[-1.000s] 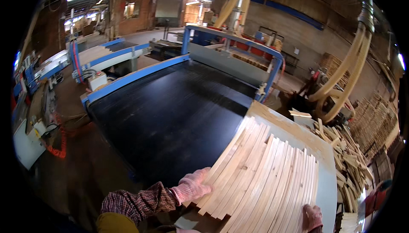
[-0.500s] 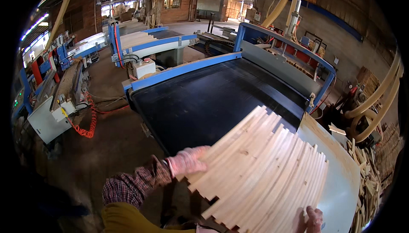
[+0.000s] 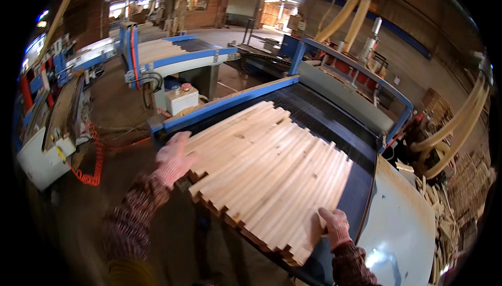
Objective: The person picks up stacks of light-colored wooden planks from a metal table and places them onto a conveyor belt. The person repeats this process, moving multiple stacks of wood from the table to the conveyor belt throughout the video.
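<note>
A wide row of pale wooden strips (image 3: 266, 166), side by side with uneven ends, lies over the black conveyor belt (image 3: 319, 105). My left hand (image 3: 175, 158), in a pink knit glove, holds the row's left edge, thumb at the near corner and fingers along the side. At the near right corner my right hand (image 3: 335, 226), gloved alike, grips the outer strips with its thumb on top. Some fingers of that hand are hidden. Whether the strips rest fully on the belt I cannot tell.
A blue-framed press machine (image 3: 355, 77) stands beyond the belt. Right of the belt is a grey metal panel (image 3: 400, 218), with scrap wood (image 3: 442, 228) piled beside it. Another machine (image 3: 183, 64) holding strips stands far left, and a coiled orange hose (image 3: 91, 171) hangs nearer.
The row of strips has moved forward and left, from the near right side onto the belt area. Both my hands have travelled with it, and more of my right forearm shows.
</note>
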The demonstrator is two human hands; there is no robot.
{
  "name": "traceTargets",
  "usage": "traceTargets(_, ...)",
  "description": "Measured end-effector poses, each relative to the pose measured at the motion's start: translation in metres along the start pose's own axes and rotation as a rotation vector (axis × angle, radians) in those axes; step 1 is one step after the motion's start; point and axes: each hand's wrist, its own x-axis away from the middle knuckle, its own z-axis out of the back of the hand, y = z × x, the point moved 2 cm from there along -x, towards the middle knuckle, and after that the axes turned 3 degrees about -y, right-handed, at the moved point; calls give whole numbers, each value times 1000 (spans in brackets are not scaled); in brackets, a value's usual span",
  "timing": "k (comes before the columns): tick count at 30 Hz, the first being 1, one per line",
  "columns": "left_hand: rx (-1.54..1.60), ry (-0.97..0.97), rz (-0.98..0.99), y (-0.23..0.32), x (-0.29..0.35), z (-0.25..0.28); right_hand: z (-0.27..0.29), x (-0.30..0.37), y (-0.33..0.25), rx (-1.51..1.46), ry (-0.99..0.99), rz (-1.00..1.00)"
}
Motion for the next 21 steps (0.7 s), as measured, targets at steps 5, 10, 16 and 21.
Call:
traceTargets(5,175,166,-27,-57,53,37,-64,0,-66,-204,-200,254)
traceTargets(10,572,122,-33,-73,71,36,-80,-21,-74,-126,-266,-148)
traceTargets(16,867,10,-255,13,94,24,-68,27,-38,-507,-313,-26)
traceTargets(21,988,-268,-470,109,144,18,-33,128,19,-687,-413,-2)
